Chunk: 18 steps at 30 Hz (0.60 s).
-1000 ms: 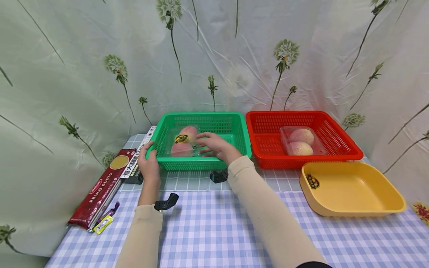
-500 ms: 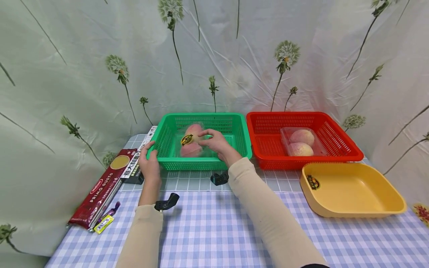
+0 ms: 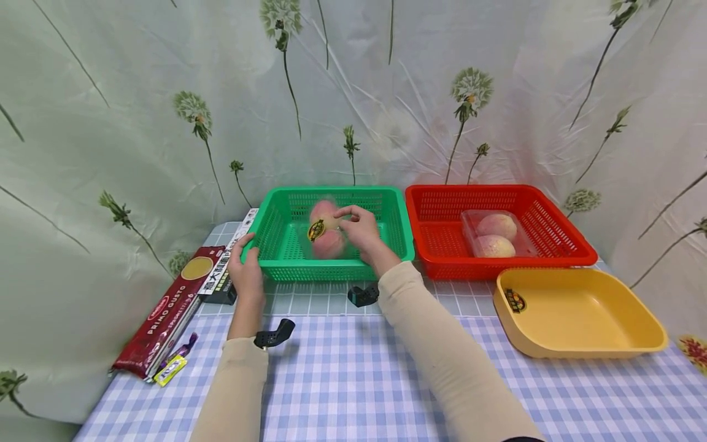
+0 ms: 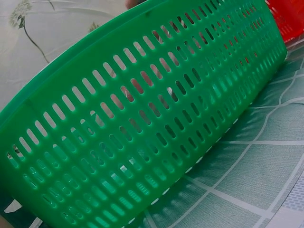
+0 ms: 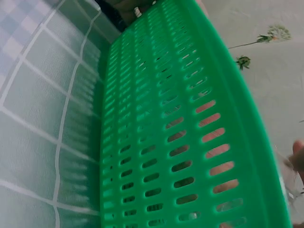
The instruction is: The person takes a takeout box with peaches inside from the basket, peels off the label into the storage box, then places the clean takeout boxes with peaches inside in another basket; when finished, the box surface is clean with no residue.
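the right hand (image 3: 361, 232) pinches a clear peach pack (image 3: 324, 231) by its right edge, fingers and thumb curled round it, and holds it tilted up on end above the floor of the green basket (image 3: 287, 245). the pack looks blurred in the head view, so i cannot tell whether its lower corner touches the basket floor; two pink peaches and a dark round sticker show through the plastic. the left hand (image 3: 246, 270) grips the near left corner of the green basket, thumb over the rim, fingers curled down the outer wall (the left wrist view shows only that slotted wall (image 4: 142, 123) close up). just right of it stands a red basket (image 3: 558, 245) with a second peach pack (image 3: 494, 234) lying flat inside. a yellow tray (image 3: 580, 316) sits in front of the red basket on the checked tablecloth (image 3: 342, 380). a dark red pasta packet (image 3: 171, 310) lies left of the green basket.
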Motion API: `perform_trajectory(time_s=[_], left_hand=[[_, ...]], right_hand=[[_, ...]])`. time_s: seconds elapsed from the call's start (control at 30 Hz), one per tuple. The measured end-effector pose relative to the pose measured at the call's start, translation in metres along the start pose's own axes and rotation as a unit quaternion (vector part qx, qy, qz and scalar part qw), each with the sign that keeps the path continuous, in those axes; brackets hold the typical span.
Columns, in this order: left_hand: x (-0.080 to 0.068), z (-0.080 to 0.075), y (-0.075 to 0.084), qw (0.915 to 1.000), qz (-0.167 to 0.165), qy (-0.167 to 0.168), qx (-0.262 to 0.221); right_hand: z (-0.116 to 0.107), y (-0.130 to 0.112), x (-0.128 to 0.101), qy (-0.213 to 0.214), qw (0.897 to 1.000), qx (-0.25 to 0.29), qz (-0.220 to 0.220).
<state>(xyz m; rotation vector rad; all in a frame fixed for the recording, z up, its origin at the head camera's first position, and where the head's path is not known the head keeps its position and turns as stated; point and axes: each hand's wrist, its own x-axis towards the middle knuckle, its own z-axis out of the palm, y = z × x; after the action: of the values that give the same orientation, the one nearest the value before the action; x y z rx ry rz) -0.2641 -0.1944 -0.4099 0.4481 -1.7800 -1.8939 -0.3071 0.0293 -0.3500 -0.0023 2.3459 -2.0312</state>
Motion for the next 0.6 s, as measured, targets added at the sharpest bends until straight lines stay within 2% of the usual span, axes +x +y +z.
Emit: perform_trajectory(time_s=[0.23, 0.43, 0.6], left_hand=[[-0.001, 0.001, -0.002, 1.0, 0.003, -0.002, -0.006], [-0.001, 0.002, -0.002, 0.9999, 0.009, 0.006, -0.003], [-0.002, 0.003, 0.0, 0.9977, 0.038, 0.052, 0.023]], right_hand=[[-0.014, -0.01, -0.007, 0.047, 0.993, 0.096, 0.053], [-0.03, -0.031, -0.014, 0.059, 0.985, 0.156, 0.037], [-0.041, -0.045, -0.026, 0.053, 0.98, 0.189, 0.014]])
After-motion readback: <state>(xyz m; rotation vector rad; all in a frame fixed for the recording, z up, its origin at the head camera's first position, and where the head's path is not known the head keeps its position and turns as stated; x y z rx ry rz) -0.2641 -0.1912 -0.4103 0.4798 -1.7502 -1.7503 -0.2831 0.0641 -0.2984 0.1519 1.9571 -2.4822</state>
